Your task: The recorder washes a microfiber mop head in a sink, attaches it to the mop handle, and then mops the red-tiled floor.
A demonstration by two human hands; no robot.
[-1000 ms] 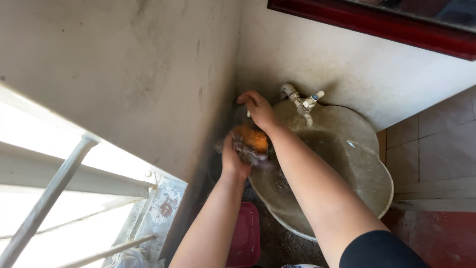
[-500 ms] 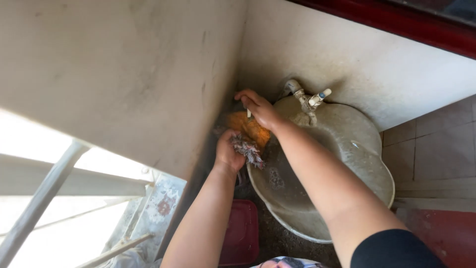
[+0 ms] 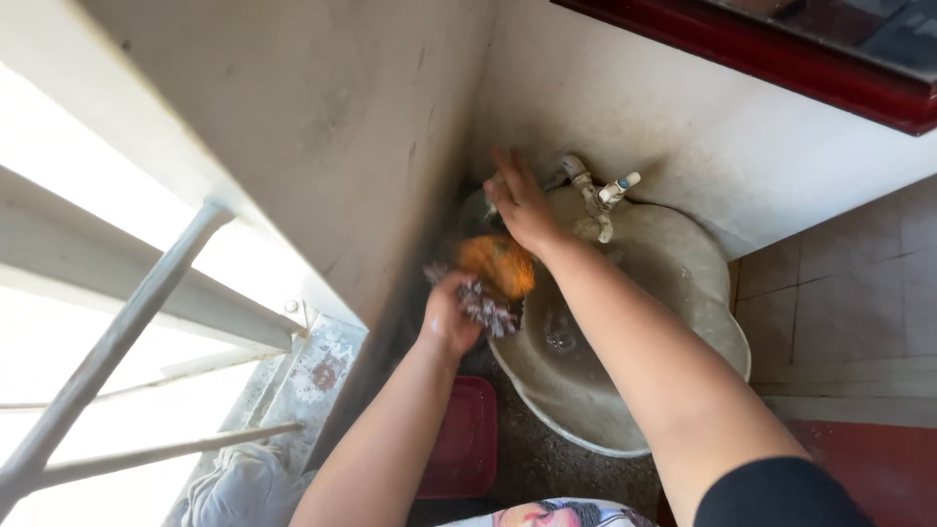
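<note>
**Scrubbing at the corner basin**

Your left hand (image 3: 451, 317) is closed around a tangled scouring pad (image 3: 485, 304), pressed against an orange object (image 3: 498, 263) at the rim of the basin (image 3: 683, 283), hard by the wall. Your right hand (image 3: 522, 203) lies with fingers extended just beside the tap (image 3: 597, 200), above the orange object; whether it grips anything I cannot tell. You seem to be mid-scrub. Next calls for steadying the orange object and keeping the pad flat on it

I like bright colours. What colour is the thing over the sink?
Orange, in the head view.
</note>
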